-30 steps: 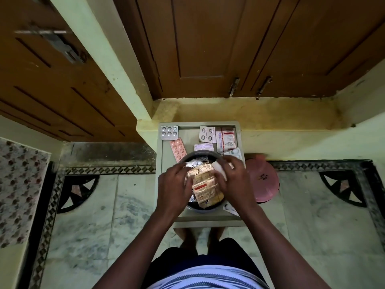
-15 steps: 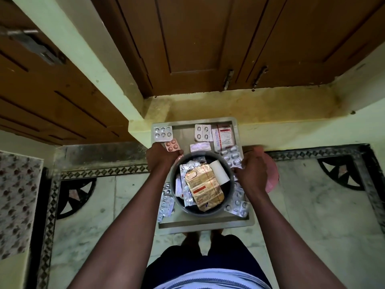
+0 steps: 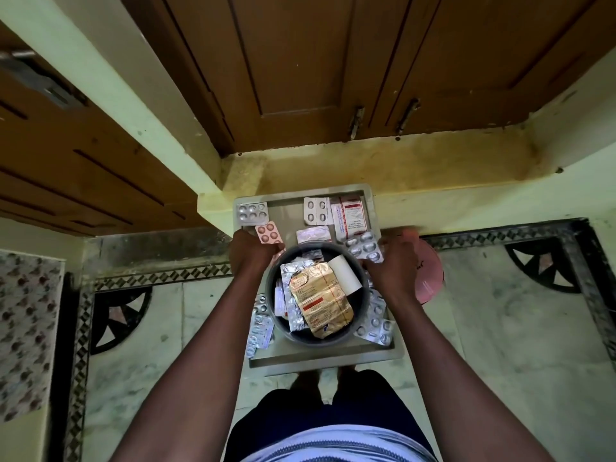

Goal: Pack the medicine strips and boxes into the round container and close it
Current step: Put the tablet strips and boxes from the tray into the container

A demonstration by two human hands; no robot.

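Note:
A dark round container (image 3: 320, 341) stands in the middle of a grey tray (image 3: 320, 365). It holds a gold medicine strip (image 3: 320, 298), a white roll (image 3: 345, 273) and silver strips (image 3: 290, 295). My left hand (image 3: 253, 253) is at the container's far left, fingers curled over the near end of a pink strip (image 3: 268, 232). My right hand (image 3: 395, 265) is at its far right, fingers closed on the near end of a silver blister strip (image 3: 365, 246). A pink round lid (image 3: 430, 278) lies right of the tray, partly hidden by my right hand.
On the tray's far side lie a silver blister (image 3: 252, 213), a white blister (image 3: 316, 211), a medicine box (image 3: 350, 216) and a small white strip (image 3: 313, 234). More strips lie beside the container at left (image 3: 260, 328) and right (image 3: 378, 321). Wooden cupboard doors stand behind.
Both hands have left the inside of the container and moved outward, the left to the pink strip and the right to the silver blister strip.

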